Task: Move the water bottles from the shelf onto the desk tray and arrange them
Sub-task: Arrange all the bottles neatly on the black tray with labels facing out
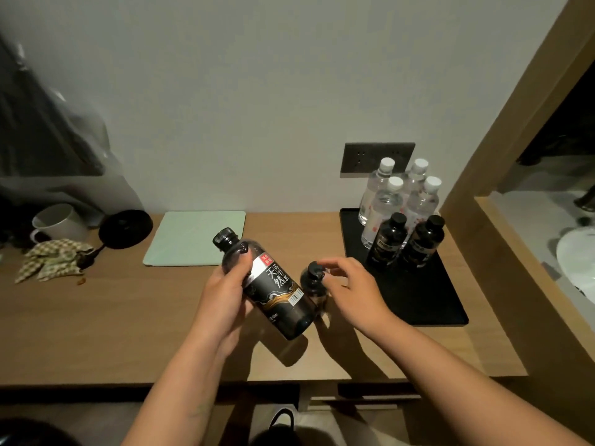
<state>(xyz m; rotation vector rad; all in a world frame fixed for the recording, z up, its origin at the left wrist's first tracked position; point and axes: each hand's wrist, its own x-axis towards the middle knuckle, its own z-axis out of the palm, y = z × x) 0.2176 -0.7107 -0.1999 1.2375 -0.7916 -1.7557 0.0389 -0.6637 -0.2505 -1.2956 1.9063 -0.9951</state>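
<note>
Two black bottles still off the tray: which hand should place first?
Right, probably. The right hand sits nearest the black tray, its fingers at the cap of the upright small black bottle. The left hand grips the tilted labelled bottle farther from the tray.

You are standing in what looks like a hotel room: a wooden desk [128, 317] against a plain wall, a black tray [418, 294] of complimentary bottled water [386, 201], a white mug [58, 222], and a washbasin [576, 262] behind the wooden partition [483, 175].
</note>
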